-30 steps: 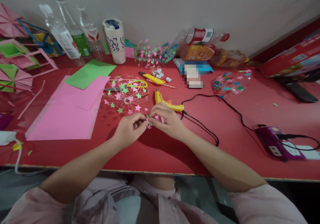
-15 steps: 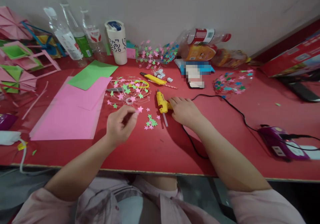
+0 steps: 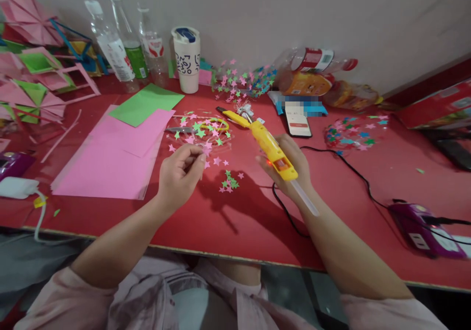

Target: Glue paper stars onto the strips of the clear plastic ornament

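My right hand (image 3: 294, 165) is wrapped around a yellow hot glue gun (image 3: 270, 146), raised over the table with its nozzle pointing away and left. A clear glue stick (image 3: 304, 198) sticks out of its back, and a small red light glows by the handle. My left hand (image 3: 180, 175) is closed in a pinch on a small pink paper star (image 3: 207, 165), mostly hidden at the fingertips. Just beyond it lies a clear plastic bottle piece (image 3: 221, 143) decorated with pink and green stars. Loose paper stars (image 3: 230, 182) lie in a small pile between my hands.
Pink sheets (image 3: 99, 163) and a green sheet (image 3: 147, 104) lie left. Scissors (image 3: 217, 125), a yellow cutter (image 3: 235, 119) and a phone (image 3: 297, 121) lie farther back. Bottles and a cup (image 3: 187, 65) stand by the wall. A black cord (image 3: 349, 165) runs to a purple power strip (image 3: 423, 229).
My right hand has lifted the glue gun off the table and turned it, nozzle away. My left hand has shifted slightly, still pinching. The view has moved a little.
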{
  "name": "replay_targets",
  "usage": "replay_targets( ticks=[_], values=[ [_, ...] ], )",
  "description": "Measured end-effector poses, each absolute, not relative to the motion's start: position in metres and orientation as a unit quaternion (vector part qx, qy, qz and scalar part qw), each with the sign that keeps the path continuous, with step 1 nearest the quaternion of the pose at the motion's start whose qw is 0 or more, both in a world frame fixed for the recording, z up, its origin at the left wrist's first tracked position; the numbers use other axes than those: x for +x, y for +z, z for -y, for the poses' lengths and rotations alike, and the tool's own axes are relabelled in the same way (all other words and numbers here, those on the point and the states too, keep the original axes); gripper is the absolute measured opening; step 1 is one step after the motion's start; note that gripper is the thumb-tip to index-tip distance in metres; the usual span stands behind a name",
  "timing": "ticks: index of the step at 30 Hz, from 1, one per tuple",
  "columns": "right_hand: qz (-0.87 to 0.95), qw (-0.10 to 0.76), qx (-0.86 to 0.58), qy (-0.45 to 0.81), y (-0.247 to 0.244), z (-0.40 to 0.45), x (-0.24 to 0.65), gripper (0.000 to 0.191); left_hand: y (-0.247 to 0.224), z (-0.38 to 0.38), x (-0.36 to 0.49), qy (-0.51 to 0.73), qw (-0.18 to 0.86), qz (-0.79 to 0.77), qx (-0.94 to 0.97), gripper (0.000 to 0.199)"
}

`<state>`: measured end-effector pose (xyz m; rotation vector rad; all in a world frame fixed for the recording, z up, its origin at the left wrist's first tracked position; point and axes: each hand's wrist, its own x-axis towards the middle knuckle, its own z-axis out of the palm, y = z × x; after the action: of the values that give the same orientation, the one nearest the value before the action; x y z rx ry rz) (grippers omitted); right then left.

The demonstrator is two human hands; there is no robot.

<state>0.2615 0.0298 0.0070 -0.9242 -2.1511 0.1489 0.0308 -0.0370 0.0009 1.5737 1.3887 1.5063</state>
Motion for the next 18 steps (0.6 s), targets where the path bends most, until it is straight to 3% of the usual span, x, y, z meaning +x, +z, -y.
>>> replay_targets(
  ticks=[6,18],
  values=[
    [0.897,0.343,-0.222,0.169,0.011,-0.008,0.244,0.024,0.001,0.035,0.031,0.522,0.251,-0.555,0.597,0.008],
    [0.889,0.33,-0.249,0.197,0.004,-0.004,0.243,0.032,-0.001,0.035,0.032,0.507,0.218,-0.552,0.626,0.007]
  ],
)
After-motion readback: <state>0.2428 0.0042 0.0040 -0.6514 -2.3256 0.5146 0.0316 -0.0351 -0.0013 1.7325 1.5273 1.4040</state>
